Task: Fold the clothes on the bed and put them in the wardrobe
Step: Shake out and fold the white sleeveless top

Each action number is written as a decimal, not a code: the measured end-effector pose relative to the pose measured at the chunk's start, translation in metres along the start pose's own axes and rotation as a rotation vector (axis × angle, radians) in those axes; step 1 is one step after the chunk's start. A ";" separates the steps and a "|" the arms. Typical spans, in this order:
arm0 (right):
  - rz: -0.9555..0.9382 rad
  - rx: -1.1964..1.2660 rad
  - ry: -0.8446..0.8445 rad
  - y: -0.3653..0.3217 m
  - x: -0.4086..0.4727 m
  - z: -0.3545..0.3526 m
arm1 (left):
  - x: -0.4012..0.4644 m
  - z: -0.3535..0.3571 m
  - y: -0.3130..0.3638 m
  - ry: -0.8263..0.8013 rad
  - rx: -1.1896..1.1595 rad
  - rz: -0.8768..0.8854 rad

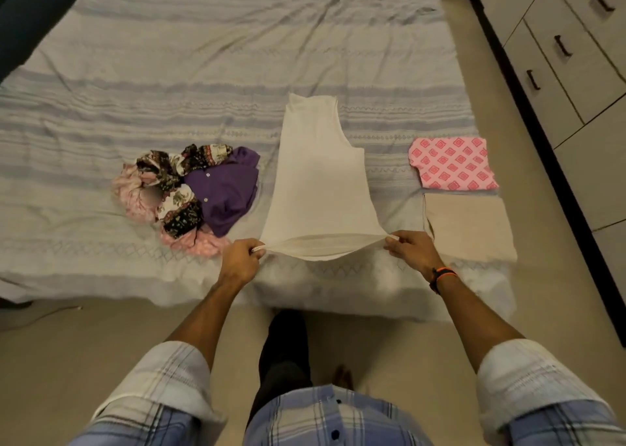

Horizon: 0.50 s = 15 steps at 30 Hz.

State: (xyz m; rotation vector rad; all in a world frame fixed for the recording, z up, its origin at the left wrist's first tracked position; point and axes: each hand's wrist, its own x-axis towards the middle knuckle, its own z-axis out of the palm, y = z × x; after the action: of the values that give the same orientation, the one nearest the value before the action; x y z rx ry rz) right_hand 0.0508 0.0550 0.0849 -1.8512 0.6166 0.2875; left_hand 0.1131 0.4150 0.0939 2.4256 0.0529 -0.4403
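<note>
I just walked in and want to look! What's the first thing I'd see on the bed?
You'd spot the long white top stretched down the middle of the bed, its near edge pinched by the left hand and the right hand. To its left sits a jumbled pile of clothes, purple, pink and flowery. To its right lie two folded pieces, a pink patterned cloth and a beige cloth.
</note>
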 end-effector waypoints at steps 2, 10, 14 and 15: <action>0.003 -0.037 -0.012 0.014 -0.015 -0.001 | -0.020 0.007 -0.004 -0.015 0.018 -0.012; 0.090 -0.098 -0.044 0.063 -0.065 -0.003 | -0.073 0.033 -0.031 -0.068 0.081 -0.116; 0.119 -0.061 -0.067 0.082 -0.076 -0.004 | -0.086 0.042 -0.038 -0.073 0.069 -0.150; 0.121 -0.054 -0.066 0.085 -0.077 -0.004 | -0.088 0.043 -0.038 -0.077 0.075 -0.153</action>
State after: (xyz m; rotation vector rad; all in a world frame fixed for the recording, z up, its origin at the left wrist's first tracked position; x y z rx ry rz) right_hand -0.0601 0.0506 0.0553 -1.8518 0.6822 0.4475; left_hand 0.0117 0.4245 0.0680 2.4851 0.1924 -0.6140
